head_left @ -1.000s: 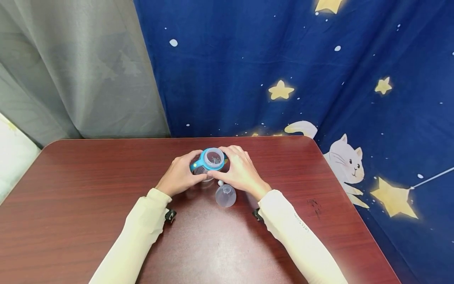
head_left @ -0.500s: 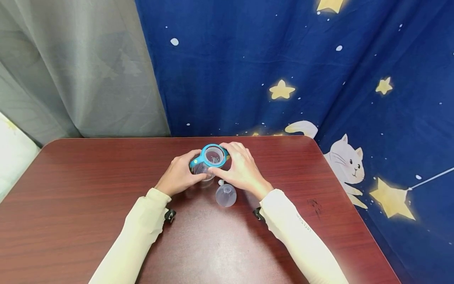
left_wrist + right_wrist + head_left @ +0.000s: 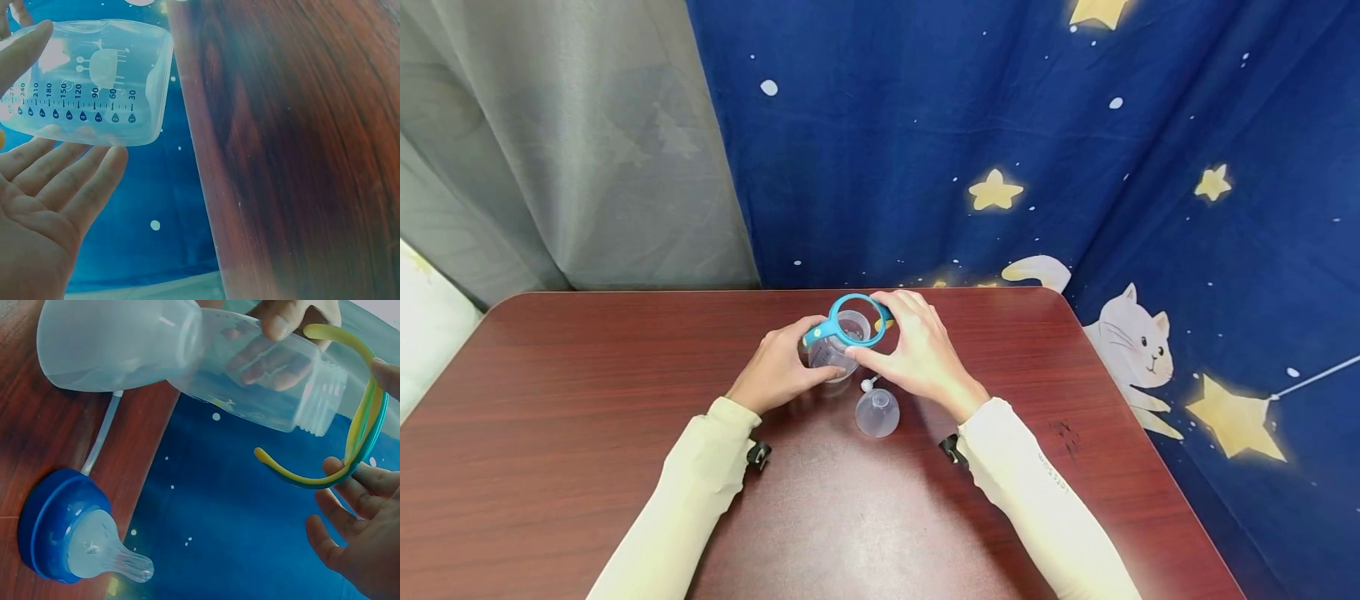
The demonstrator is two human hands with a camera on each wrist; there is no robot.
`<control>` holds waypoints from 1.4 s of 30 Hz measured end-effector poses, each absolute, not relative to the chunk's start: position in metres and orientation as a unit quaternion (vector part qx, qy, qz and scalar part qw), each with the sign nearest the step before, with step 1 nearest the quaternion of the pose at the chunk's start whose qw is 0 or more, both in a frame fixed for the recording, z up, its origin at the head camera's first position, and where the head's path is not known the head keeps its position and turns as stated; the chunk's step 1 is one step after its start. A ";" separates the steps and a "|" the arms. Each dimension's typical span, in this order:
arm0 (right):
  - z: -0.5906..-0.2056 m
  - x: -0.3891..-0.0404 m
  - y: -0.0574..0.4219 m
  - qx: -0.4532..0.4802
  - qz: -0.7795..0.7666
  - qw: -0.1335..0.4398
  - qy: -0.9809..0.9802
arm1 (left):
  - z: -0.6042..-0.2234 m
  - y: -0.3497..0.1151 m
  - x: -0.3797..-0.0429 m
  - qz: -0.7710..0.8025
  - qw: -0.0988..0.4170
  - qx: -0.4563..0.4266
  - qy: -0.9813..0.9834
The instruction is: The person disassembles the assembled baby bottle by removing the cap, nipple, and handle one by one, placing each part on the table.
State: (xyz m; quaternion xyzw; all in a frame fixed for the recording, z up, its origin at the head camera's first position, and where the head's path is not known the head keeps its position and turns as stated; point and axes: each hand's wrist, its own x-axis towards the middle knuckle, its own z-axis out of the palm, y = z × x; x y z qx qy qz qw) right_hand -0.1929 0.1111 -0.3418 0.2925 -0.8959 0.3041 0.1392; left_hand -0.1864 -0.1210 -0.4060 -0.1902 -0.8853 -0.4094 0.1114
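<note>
My left hand [image 3: 775,367] grips a clear baby bottle [image 3: 100,81], its thumb and fingers on opposite sides of the body. Printed measuring marks show in the left wrist view. A blue and yellow two-handled ring [image 3: 377,419] is pinched between the thumb and fingers of my right hand [image 3: 921,354]. In the right wrist view that ring stands off the end of the threaded bottle neck [image 3: 323,394], with a gap between them. From the head, the ring overlaps the open bottle mouth.
A translucent domed cap [image 3: 877,413] stands on the brown table [image 3: 587,433] in front of the hands. Just behind it lies a blue collar with a clear teat [image 3: 90,550]; a thin straw [image 3: 103,434] and its white ball [image 3: 867,385] extend from there. Curtains [image 3: 880,167] hang beyond the table.
My right hand has raised the blue ring off the bottle neck, up and to the right. The left hand keeps its grip on the bottle in the same place.
</note>
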 end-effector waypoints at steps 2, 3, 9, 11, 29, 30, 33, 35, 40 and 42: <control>-0.340 -0.193 0.112 0.294 0.308 0.146 -0.893 | -0.406 -0.122 -0.186 -0.414 0.109 -0.191 -0.883; -0.339 -0.193 0.113 0.295 0.312 0.150 -0.890 | -0.406 -0.122 -0.186 -0.417 0.108 -0.192 -0.882; -0.332 -0.198 0.117 0.287 0.331 0.198 -0.877 | -0.406 -0.124 -0.184 -0.416 0.100 -0.185 -0.885; -0.331 -0.200 0.118 0.273 0.338 0.210 -0.876 | -0.406 -0.124 -0.183 -0.413 0.096 -0.181 -0.887; -0.331 -0.209 0.124 0.174 0.375 0.242 -0.878 | -0.400 -0.128 -0.183 -0.422 0.085 -0.171 -0.886; -0.333 -0.210 0.124 0.167 0.373 0.239 -0.881 | -0.400 -0.128 -0.183 -0.423 0.085 -0.171 -0.886; -0.343 -0.215 0.125 0.153 0.362 0.229 -0.891 | -0.399 -0.128 -0.182 -0.425 0.086 -0.170 -0.885; -0.351 -0.218 0.125 0.145 0.354 0.220 -0.898 | -0.399 -0.128 -0.182 -0.424 0.083 -0.170 -0.886; -0.367 -0.223 0.126 0.129 0.338 0.195 -0.912 | -0.401 -0.126 -0.182 -0.419 0.083 -0.175 -0.887; -0.372 -0.224 0.125 0.127 0.333 0.189 -0.915 | -0.401 -0.126 -0.182 -0.419 0.089 -0.178 -0.886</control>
